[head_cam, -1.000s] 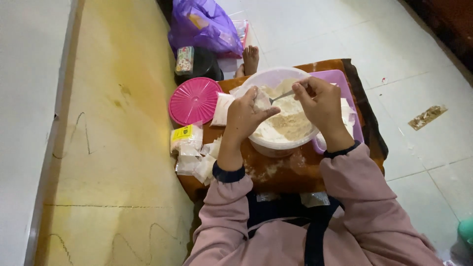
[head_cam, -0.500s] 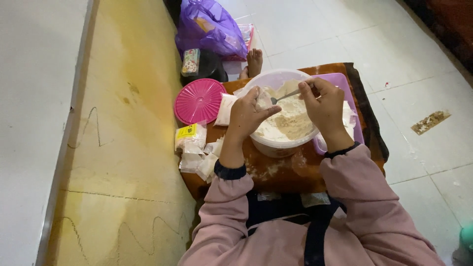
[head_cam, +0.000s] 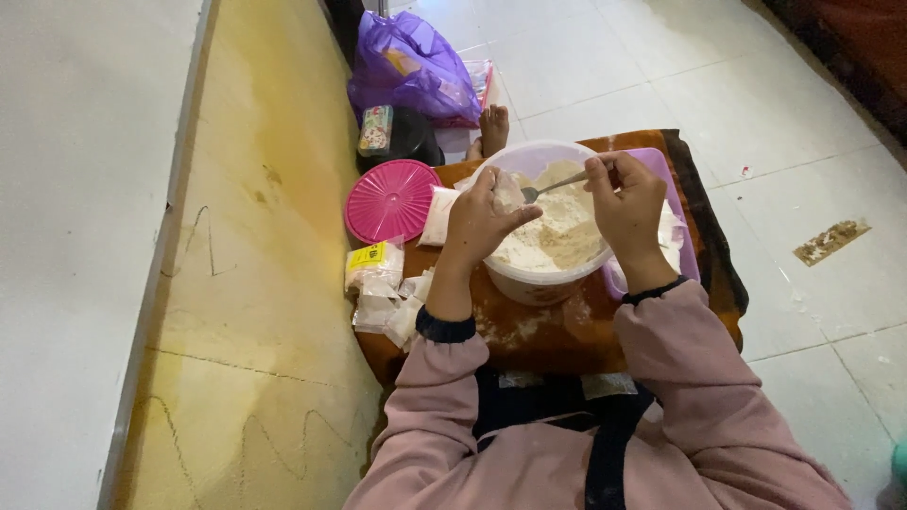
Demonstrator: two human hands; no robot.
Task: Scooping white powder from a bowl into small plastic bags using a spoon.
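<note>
A round white tub [head_cam: 540,280] holding pale flour-like powder [head_cam: 561,233] sits on a brown cloth on my lap. My left hand [head_cam: 479,223] pinches a small clear plastic bag [head_cam: 505,192] open over the tub's left rim. My right hand [head_cam: 627,208] grips a metal spoon [head_cam: 550,186] by its handle, the bowl of the spoon pointing at the mouth of the bag. Powder is spilled on the brown cloth [head_cam: 529,329] in front of the tub.
A pink round lid [head_cam: 391,200] lies left of the tub, with filled small bags [head_cam: 385,288] stacked below it. A purple tray [head_cam: 667,203] sits behind my right hand. A purple plastic bag [head_cam: 413,62], a black container [head_cam: 397,134] and a bare foot [head_cam: 492,127] lie beyond. A yellow-stained wall runs along the left.
The view has shifted so everything sits a little further right and lower. Both hands keep the same hold on bag and spoon over the tub.
</note>
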